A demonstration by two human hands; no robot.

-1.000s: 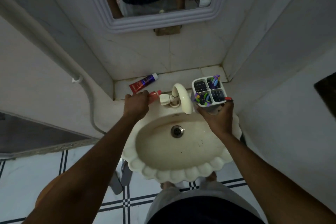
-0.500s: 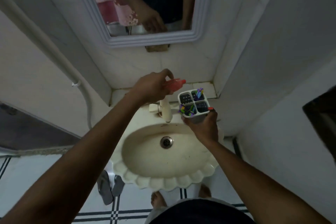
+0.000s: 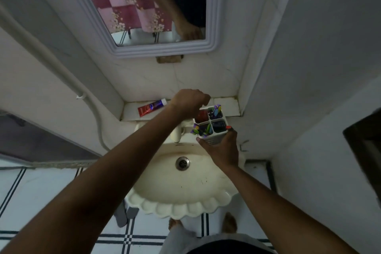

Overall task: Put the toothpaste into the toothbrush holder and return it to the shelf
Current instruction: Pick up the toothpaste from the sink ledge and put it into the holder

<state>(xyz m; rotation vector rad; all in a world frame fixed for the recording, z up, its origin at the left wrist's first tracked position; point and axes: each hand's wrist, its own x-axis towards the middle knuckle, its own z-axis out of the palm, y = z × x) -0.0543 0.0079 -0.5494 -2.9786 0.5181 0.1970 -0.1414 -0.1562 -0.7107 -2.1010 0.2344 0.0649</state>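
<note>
From the head camera, looking down over a cream scalloped basin (image 3: 179,208), the right hand (image 3: 221,149) holds a white four-compartment toothbrush holder (image 3: 214,140) above the basin's far right edge, its fingers clamped around the holder's lower body from below and the thumb up along the right side. The holder is upright, tilted slightly toward the camera, with slotted walls near its base. In its far-left compartment sits a red toothpaste (image 3: 202,116), only its rounded red end showing over the rim. The left hand (image 3: 190,102) hovers directly above that compartment, knuckles toward the camera, fingers curled downward; whether they are clamped on the red tube or merely close over it cannot be told, since the hand hides the contact. The far-right compartment holds toothbrushes (image 3: 216,110) with purple, blue and green handles standing up; the near-left compartment holds more brushes (image 3: 203,130) in purple, green and yellow, leaning outward. The near-right compartment looks dark inside, its contents unclear. Behind the hands, on the tiled shelf (image 3: 132,111) against the wall, a second tube (image 3: 152,107), red and blue with a white cap, lies flat at an angle, well apart from the holder. A pale tap (image 3: 177,135) is partly hidden under the left forearm, and a framed mirror (image 3: 115,33) hangs above the shelf.
</note>
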